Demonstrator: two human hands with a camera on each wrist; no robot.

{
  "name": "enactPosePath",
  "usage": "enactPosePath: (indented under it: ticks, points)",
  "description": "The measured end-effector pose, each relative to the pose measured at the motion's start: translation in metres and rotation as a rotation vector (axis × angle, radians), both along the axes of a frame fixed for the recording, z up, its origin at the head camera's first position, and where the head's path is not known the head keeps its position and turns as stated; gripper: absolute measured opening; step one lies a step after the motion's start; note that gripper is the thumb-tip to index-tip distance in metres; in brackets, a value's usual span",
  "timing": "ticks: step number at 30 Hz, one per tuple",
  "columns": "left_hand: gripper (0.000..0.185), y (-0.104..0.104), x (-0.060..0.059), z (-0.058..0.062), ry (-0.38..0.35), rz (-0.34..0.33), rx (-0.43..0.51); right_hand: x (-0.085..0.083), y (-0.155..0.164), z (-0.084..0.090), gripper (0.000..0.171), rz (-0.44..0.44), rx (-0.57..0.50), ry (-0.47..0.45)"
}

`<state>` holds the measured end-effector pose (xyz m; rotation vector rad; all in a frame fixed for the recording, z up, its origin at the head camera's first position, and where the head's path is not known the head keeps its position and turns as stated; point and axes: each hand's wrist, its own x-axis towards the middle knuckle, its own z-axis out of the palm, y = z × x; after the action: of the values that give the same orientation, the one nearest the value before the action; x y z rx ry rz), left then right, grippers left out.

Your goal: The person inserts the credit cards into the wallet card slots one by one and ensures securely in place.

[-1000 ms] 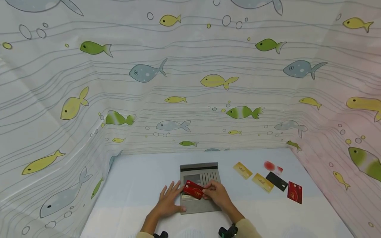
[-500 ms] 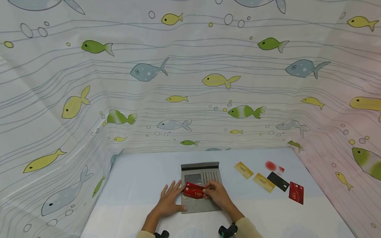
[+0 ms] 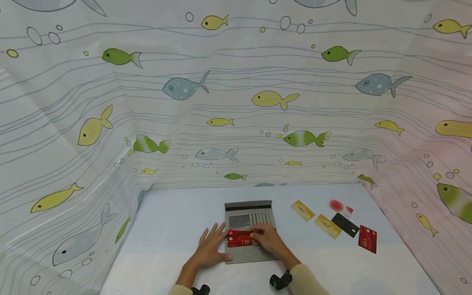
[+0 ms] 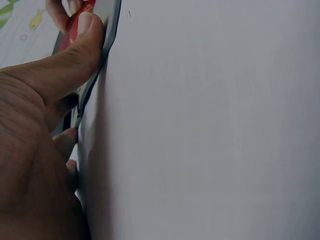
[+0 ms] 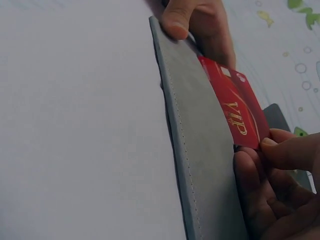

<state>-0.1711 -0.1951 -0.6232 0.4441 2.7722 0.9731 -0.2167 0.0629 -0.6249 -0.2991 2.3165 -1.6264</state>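
Head view: left hand (image 3: 211, 249) splayed at edge of grey wallet (image 3: 248, 256), right hand (image 3: 268, 237) pinching red card (image 3: 238, 239).

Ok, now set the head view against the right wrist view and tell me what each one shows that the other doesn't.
Only the head view: two loose gold cards, a black card, a loose red card and a white card with red print, plus the clear window in the gray wallet.

Only the right wrist view: the stitching along the wallet's near edge.

Both: the wallet, the red VIP card pinched in the right hand, the left hand touching the wallet, and the fish-print cloth.
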Motion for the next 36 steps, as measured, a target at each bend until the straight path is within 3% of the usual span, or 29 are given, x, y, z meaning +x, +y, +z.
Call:
enactPosePath:
  ticks: [16, 36]
  points:
    - [0.094, -0.0010, -0.0009, -0.0050, 0.010, -0.010, -0.001, -0.0022, 0.0038, 0.0026, 0.014, 0.110, 0.059, -0.013]
    - [0.093, 0.0004, 0.0002, -0.0005, 0.008, -0.017, -0.003, -0.0037, 0.0042, 0.0000, 0.012, 0.156, 0.160, 0.079]
